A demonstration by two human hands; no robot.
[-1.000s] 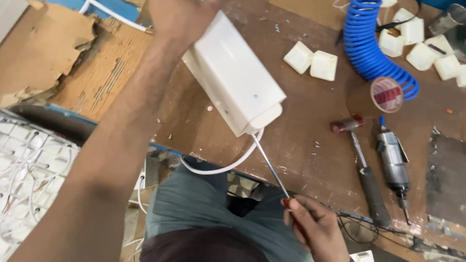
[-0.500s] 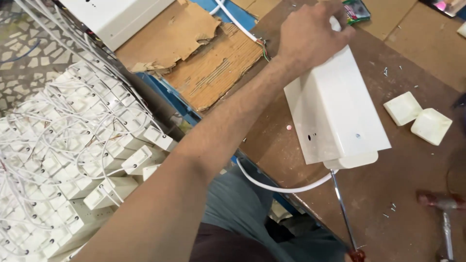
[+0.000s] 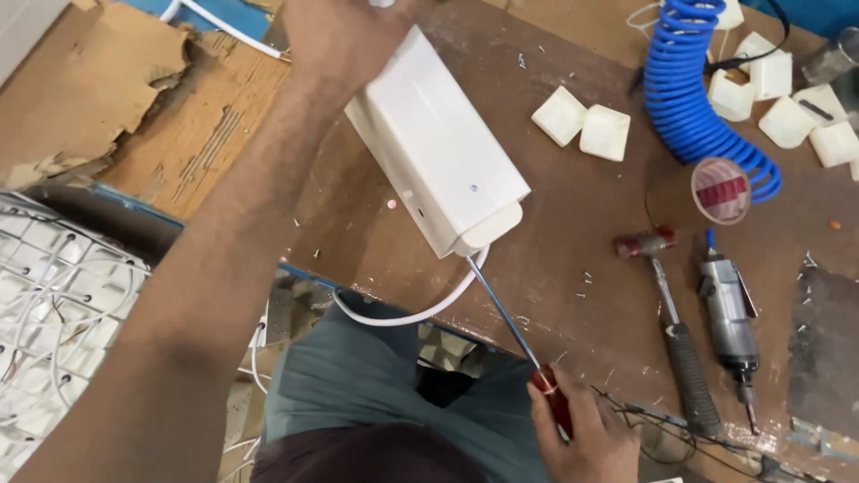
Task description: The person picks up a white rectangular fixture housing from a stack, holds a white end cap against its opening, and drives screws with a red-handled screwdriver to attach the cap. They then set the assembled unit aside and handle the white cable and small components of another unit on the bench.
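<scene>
A white rectangular plastic housing [image 3: 438, 161] lies tilted on the brown workbench [image 3: 573, 268]. My left hand [image 3: 344, 36] presses on its far end, the arm stretching across the view. A white cable [image 3: 420, 309] loops out of its near end. My right hand [image 3: 577, 438] grips the red handle of a long screwdriver [image 3: 506, 317], whose metal shaft reaches up to the near end of the housing, where the tip touches it.
A blue coiled air hose [image 3: 693, 89], a roll of tape [image 3: 702, 192], a hammer [image 3: 671, 322] and a pneumatic driver [image 3: 729, 313] lie at right. Small white blocks [image 3: 582, 125] sit behind. Torn cardboard [image 3: 107, 98] and a pile of white units with wires [image 3: 54, 313] are at left.
The view has swung back to the right over the bench. My left hand still holds the housing, and my right hand with the screwdriver has come back into sight.
</scene>
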